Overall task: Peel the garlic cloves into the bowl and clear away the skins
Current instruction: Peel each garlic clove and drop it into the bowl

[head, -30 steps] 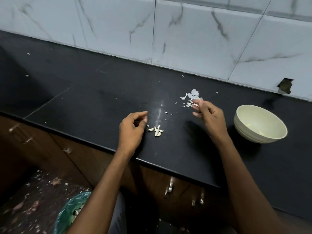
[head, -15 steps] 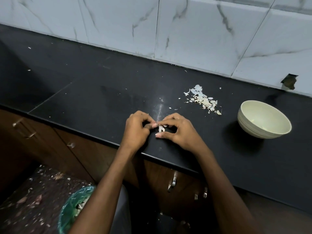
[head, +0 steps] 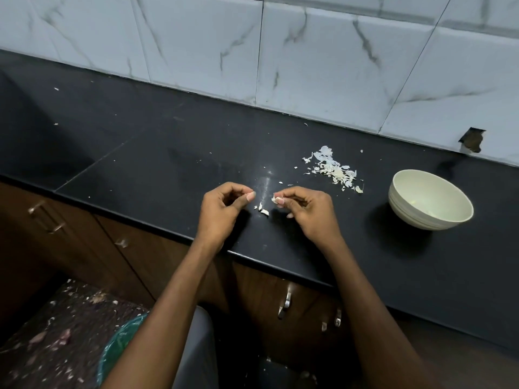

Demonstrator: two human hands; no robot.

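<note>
My right hand pinches a small pale garlic clove between thumb and fingertips, just above the black counter. My left hand hovers a short way to its left with fingers curled toward the thumb; nothing shows in its grip. A few garlic pieces lie on the counter between the two hands. A heap of white skins sits farther back and right. The cream bowl stands at the right, its contents hard to make out.
A marble-tiled wall backs the counter. Below the front edge are wooden drawers with metal handles. A bin with a green liner stands on the littered floor at lower left.
My right hand came from the skin heap to the pieces beside my left hand, and the two hands met. They have now drawn apart, the right one holding a clove.
</note>
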